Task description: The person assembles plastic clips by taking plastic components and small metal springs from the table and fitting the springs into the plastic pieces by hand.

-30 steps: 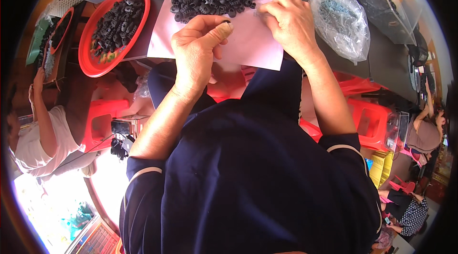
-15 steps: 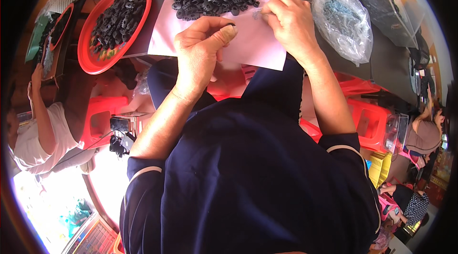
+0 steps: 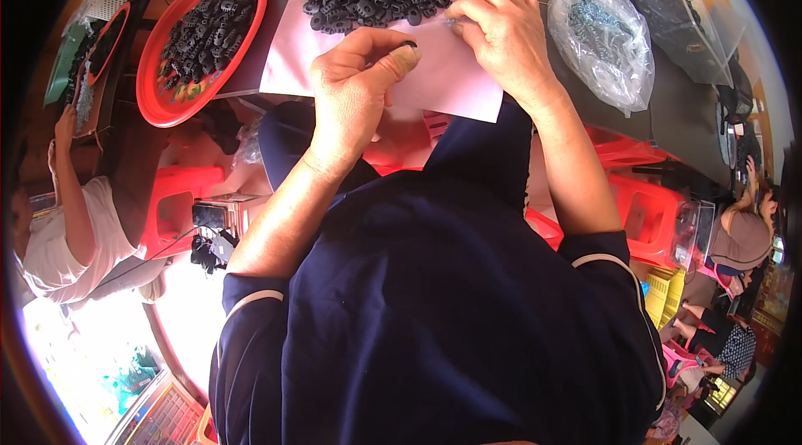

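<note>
Both forearms (image 3: 288,215) forward | left hand (image 3: 349,86) pinching black part (image 3: 409,44) | right hand (image 3: 508,40) curled, grip unclear

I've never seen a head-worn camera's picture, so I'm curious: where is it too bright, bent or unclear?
In the head view: lower left blown out white; co-worker at far left tipped sideways near the dark rim; shine on the clear plastic bag; dark piece in the left hand mostly hidden.
</note>
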`<state>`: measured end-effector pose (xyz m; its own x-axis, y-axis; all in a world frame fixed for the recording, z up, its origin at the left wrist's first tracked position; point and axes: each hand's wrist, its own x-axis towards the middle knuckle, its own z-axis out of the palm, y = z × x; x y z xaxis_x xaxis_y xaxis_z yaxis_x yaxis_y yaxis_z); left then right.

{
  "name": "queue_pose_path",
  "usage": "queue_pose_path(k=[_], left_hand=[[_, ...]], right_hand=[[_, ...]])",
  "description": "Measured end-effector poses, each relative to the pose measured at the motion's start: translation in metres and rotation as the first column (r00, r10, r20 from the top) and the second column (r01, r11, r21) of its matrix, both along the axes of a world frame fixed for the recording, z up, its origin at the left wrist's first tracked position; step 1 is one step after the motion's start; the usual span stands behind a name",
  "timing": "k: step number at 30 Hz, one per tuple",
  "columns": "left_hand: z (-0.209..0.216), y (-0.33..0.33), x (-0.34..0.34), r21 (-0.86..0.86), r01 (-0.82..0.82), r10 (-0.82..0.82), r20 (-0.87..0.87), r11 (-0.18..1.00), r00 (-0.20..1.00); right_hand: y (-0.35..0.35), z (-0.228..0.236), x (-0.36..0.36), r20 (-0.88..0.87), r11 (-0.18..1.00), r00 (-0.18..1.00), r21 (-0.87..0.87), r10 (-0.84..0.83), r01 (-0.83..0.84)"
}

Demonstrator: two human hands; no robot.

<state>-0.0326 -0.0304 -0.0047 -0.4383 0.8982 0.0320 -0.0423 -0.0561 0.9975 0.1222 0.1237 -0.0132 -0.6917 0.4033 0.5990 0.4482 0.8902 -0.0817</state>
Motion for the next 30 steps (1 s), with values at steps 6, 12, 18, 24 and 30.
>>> queue_pose_path(k=[6, 12, 18, 24, 30], left_hand=[[-0.002, 0.001, 0.001, 0.017, -0.013, 0.013, 0.012, 1.000, 1.000], [-0.002, 0.003, 0.000, 0.014, -0.020, 0.020, 0.007, 1.000, 1.000], [-0.001, 0.007, -0.003, 0.002, -0.010, 0.009, 0.063, 1.000, 0.998], [0.000, 0.004, -0.005, 0.001, 0.033, -0.033, 0.052, 0.999, 0.998], [0.002, 0.004, -0.003, 0.051, 0.014, -0.015, 0.023, 0.999, 1.000]], right_hand=[[-0.002, 0.006, 0.004, -0.212, 0.971, 0.976, -0.219, 0.046, -0.093], [-0.005, 0.010, -0.001, -0.319, 0.942, 0.948, -0.316, 0.009, -0.115], [-0.028, 0.019, -0.004, -0.405, 0.869, 0.899, -0.370, 0.167, -0.328], [-0.037, 0.020, -0.014, -0.382, 0.868, 0.903, -0.359, 0.198, -0.342], [-0.043, 0.025, -0.012, -0.261, 0.960, 0.935, -0.081, 0.240, -0.269]])
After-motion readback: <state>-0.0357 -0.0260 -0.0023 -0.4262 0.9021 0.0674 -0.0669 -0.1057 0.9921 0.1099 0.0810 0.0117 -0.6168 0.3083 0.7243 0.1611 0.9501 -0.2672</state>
